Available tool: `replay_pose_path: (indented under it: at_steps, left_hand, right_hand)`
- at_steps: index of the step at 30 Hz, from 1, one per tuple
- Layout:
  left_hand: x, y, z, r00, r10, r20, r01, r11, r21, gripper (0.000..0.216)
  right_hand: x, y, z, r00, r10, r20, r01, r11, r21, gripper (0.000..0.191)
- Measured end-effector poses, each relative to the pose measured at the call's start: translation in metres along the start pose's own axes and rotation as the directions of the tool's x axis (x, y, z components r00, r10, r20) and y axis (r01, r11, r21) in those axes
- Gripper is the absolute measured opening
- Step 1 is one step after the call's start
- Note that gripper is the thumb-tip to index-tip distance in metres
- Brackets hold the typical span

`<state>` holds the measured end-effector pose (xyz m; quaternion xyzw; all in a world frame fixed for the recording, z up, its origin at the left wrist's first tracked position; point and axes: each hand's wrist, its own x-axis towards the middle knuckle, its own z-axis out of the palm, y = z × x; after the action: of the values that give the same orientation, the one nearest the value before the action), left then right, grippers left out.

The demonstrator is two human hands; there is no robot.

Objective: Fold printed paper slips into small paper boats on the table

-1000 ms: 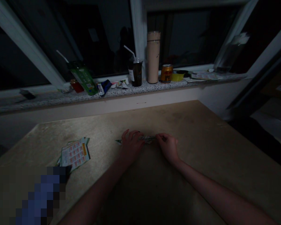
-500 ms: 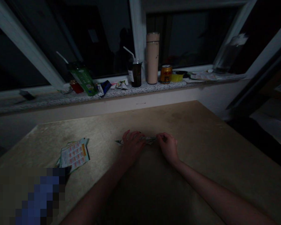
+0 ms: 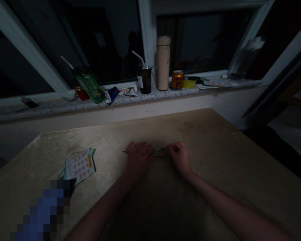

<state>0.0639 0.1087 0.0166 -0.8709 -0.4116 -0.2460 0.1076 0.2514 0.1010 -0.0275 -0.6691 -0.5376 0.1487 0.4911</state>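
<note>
On the tan tabletop (image 3: 150, 130) lies a narrow, crumpled strip of printed paper (image 3: 160, 152), mostly covered by my hands. My left hand (image 3: 139, 155) rests over its left part, palm down with fingers spread; a small tip of the strip shows beyond the fingers. At the right end my right hand (image 3: 179, 155) is closed, thumb and fingers pinching the strip's edge. Printed cards or leaflets (image 3: 79, 165) lie in a small stack to the left, apart from both hands.
Along the speckled windowsill (image 3: 130, 97) stand a green pack with a straw (image 3: 89, 83), a dark cup (image 3: 144, 80), a tall beige flask (image 3: 163, 63), a gold can (image 3: 178, 80) and a clear bottle (image 3: 247, 57). Wrappers (image 3: 112, 94) lie among them. A pixelated patch hides the lower left.
My left hand has slid slightly left along the strip, its fingers covering more of the left tip. My right hand stays nearly in place at the other end.
</note>
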Motion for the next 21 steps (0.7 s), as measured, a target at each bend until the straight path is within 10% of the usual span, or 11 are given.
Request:
replay_pose_path:
  at_steps: [14,21]
  left_hand:
    - [-0.065,-0.015,-0.034,0.988,0.014,0.153,-0.018,1.0,0.021,0.023]
    - [-0.088,-0.013,-0.038,0.941,0.06,0.333,-0.05,0.998,-0.036,0.037]
  right_hand:
    - [-0.004,-0.003,-0.003,0.996,-0.046,-0.079,0.049,0.998,0.037,0.021]
    - [-0.027,-0.019,-0.011,0.914,-0.401,0.057,0.404,0.912,-0.073,0.011]
